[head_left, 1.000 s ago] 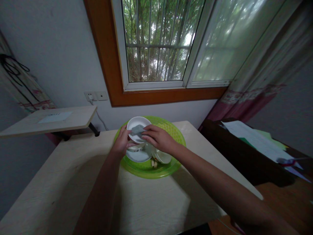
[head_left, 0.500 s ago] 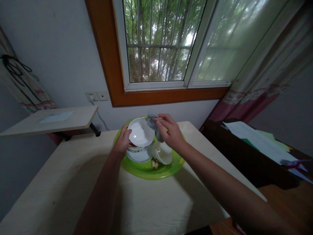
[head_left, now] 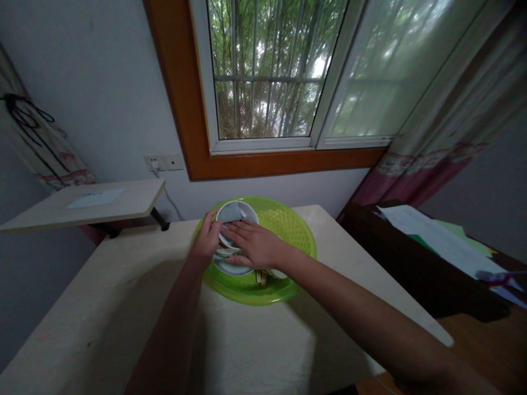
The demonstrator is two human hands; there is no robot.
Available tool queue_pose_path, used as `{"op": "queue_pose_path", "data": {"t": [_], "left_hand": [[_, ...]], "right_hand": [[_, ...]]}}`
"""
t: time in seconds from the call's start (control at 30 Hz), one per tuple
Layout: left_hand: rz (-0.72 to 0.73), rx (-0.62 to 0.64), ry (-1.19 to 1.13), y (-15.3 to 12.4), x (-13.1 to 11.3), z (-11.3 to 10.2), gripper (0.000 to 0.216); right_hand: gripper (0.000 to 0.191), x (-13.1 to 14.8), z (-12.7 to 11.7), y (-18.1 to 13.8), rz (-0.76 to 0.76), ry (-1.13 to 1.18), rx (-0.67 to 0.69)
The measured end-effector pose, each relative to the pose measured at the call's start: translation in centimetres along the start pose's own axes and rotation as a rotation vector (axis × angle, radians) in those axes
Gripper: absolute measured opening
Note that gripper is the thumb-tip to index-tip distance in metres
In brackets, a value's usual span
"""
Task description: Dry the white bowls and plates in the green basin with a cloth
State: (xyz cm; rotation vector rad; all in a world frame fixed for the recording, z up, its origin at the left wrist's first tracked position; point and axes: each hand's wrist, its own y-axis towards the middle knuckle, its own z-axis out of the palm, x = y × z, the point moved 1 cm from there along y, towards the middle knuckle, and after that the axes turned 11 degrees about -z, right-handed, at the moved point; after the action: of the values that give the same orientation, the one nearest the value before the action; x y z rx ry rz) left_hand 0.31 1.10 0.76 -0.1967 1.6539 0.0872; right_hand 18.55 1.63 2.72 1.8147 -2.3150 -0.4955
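Note:
My left hand (head_left: 206,239) grips the left rim of a white bowl (head_left: 248,207), tilted towards me above a green plastic basket (head_left: 294,227). Inside the bowl lies a grey textured cloth (head_left: 230,213). My right hand (head_left: 260,244) holds the cloth against the bowl, fingers stretched over it and thumb apart below. Under the bowl, partly covered, is a white plate (head_left: 230,269) with other dishware on it. Just past my right wrist, a pale bowl (head_left: 278,274) shows only its lower edge. Small wooden-looking pieces (head_left: 261,277) lie beside it.
The basket stands on a pale wooden table (head_left: 247,340) against the wall below a window (head_left: 280,71). A raised shelf (head_left: 123,197) with a paper on it is at the left. Papers (head_left: 436,241) lie on a dark surface at the right.
My right hand has moved left and down with the cloth, from beside the bowl into it. It now covers much of the bowl. My left hand keeps its grip on the rim.

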Motion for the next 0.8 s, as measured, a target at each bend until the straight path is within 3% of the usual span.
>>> {"op": "queue_pose_path", "data": {"t": [0.1,0.3,0.5,0.67,0.8], "left_hand": [[0.025,-0.006,0.051,0.0,-0.1,0.0,0.041],[0.05,-0.088,0.103,0.8,0.7,-0.3,0.049],[0.121,-0.158,0.18,0.8,0.7,-0.5,0.047],[0.155,-0.149,0.146,0.6,0.3,-0.3,0.043],[0.169,-0.134,0.154,1.0,0.6,-0.3,0.041]], "right_hand": [[0.085,0.0,0.2,-0.1,0.067,-0.084,-0.023],[0.078,0.4,-0.4,-0.4,0.18,-0.196,0.026],[0.061,1.3,-2.2,0.0,0.164,0.035,0.143],[0.058,1.4,-2.0,0.5,0.062,0.257,0.077],[0.067,1.4,-0.7,0.9,0.051,0.256,0.038]]}}
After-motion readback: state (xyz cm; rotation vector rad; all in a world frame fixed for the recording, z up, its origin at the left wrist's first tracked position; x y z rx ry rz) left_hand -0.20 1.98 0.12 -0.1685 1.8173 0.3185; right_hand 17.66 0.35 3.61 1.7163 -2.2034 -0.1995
